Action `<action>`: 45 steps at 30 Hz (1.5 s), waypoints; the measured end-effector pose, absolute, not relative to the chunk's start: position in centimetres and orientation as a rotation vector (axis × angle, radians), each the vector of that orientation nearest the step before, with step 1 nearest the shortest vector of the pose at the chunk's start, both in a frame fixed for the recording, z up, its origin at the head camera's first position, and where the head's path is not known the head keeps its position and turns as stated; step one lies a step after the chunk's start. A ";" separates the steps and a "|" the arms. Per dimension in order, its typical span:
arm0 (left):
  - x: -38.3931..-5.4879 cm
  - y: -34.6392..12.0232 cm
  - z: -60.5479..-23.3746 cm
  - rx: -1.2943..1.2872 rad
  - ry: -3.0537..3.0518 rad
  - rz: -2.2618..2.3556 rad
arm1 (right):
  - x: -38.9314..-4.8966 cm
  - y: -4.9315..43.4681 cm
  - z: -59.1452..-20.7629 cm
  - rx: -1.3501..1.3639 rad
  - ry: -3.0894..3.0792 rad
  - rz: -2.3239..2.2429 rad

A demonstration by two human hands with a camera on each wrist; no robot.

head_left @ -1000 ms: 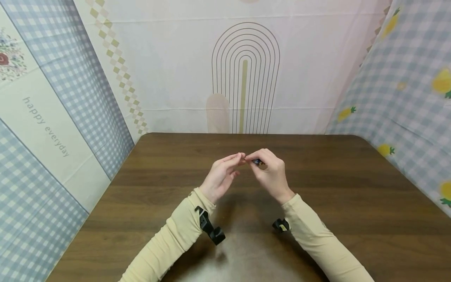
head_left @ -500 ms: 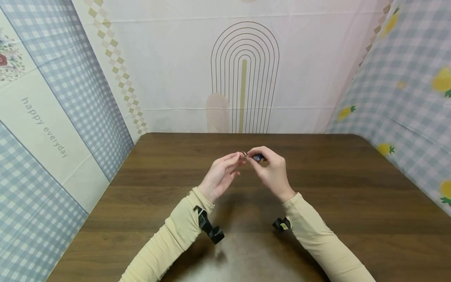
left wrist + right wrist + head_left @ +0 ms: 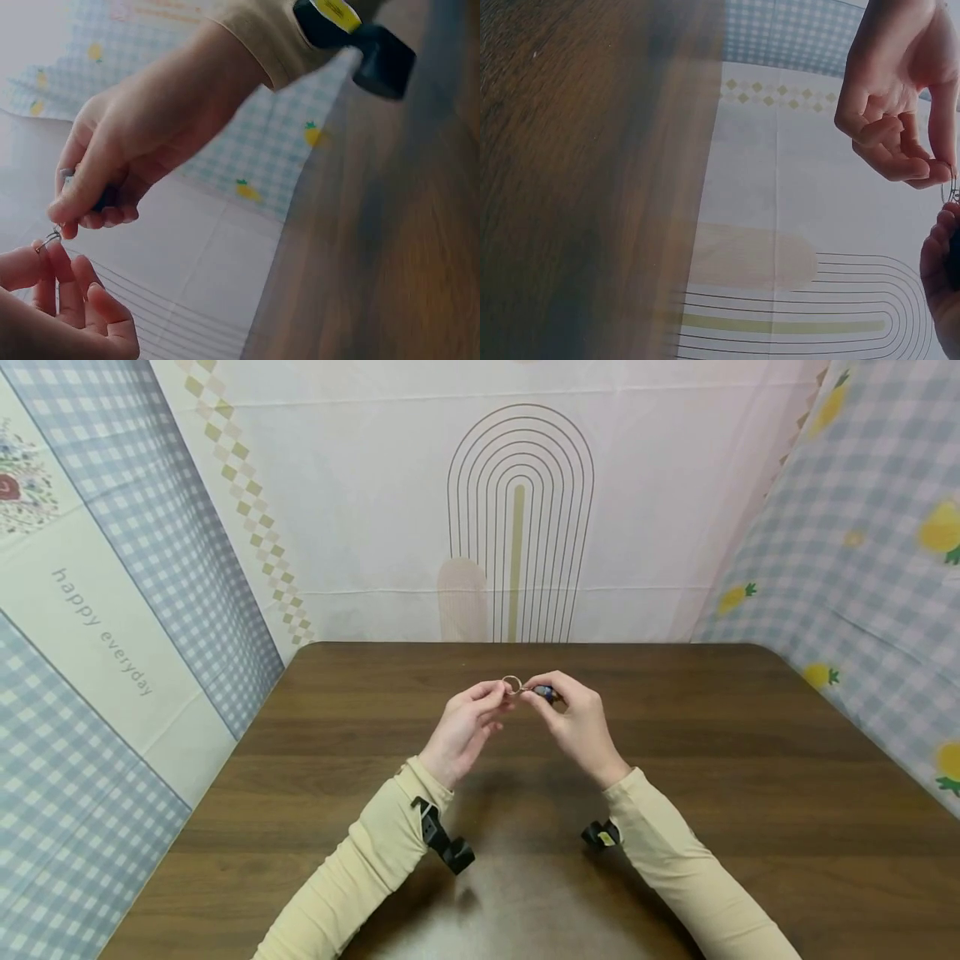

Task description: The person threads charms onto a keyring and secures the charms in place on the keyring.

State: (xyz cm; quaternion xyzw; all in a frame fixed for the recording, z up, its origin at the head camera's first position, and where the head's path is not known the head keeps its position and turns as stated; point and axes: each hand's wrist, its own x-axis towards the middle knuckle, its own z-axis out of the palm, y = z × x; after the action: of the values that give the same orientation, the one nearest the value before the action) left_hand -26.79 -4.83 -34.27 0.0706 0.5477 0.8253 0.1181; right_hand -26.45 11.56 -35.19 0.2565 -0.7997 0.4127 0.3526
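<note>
A thin metal key ring (image 3: 512,676) stands up between the two hands, above the far middle of the table. Thumb and finger of my left hand (image 3: 459,732) pinch its left side. My right hand (image 3: 582,727) pinches the short link at the ring's right side. From that link a small dark blue fob (image 3: 543,692) runs into the right palm, mostly covered by the fingers; its exact shape is hidden. In the left wrist view the ring (image 3: 50,239) joins both sets of fingertips. The right wrist view catches the ring (image 3: 944,193) only at its edge.
Both hands are raised over a dark brown wooden table (image 3: 525,877). A white printed cloth (image 3: 360,510) hangs behind it, with checked cloths at both sides. Black wrist cameras (image 3: 444,837) are strapped over beige sleeves.
The ring has turned up into full view between the fingertips, after being mostly hidden. The right fingers have shifted, uncovering more of the blue fob. The left hand has drawn slightly leftward.
</note>
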 end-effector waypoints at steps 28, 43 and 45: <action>-27.1 -5.0 -34.6 0.313 1.799 2.249 | -26.2 11.9 -35.1 0.654 -2.314 1.094; -27.0 -5.1 -34.5 0.386 1.934 2.363 | -26.2 12.0 -34.8 0.672 -2.326 1.085; -27.0 -5.3 -34.4 0.419 1.990 2.321 | -26.2 12.0 -34.8 0.674 -2.319 1.082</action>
State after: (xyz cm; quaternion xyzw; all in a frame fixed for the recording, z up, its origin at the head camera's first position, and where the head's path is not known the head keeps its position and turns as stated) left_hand -26.95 -5.25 -34.38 0.1356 0.6448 0.7517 0.0279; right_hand -26.20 11.99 -34.79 0.2469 -0.8497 0.3962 0.2451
